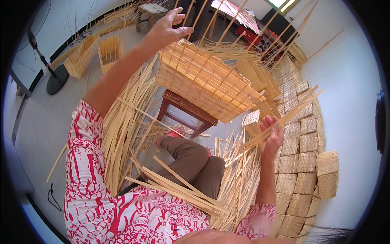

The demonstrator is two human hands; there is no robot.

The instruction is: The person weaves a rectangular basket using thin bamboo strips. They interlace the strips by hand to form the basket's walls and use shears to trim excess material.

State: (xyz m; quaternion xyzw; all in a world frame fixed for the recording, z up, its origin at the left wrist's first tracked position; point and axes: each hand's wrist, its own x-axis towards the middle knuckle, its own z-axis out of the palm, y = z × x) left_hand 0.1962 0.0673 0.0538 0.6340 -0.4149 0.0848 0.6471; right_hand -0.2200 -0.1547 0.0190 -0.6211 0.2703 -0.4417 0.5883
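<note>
Just in front of the person's knees, a part-woven basket (211, 83) of pale strips rests on a low reddish-brown stool (191, 107), its long side turned toward the person. Long bare stakes (197, 18) rise from it, fanning up and away. At its upper left corner the left hand (168, 28) is raised, thumb and fingers apart, near the stakes; it does not appear to grip anything. Off the basket's right end, the right hand (273, 136) is closed around a few flat strips (298, 110), which slant across the palm and stick out on both sides.

Across the person's brown trousers (207, 175) lie several loose strips (180, 179). A long heap of strips (126, 134) covers the floor left of the stool, and another pile (239, 187) lies to the right of the legs. Beyond that pile, small woven boxes (297, 162) stand packed in rows along the pale wall (349, 110). Toward the far left, two woven baskets (110, 51) sit on the floor near a fan's round black base (57, 80). Farther back stands a small stool with a light top (153, 8).
</note>
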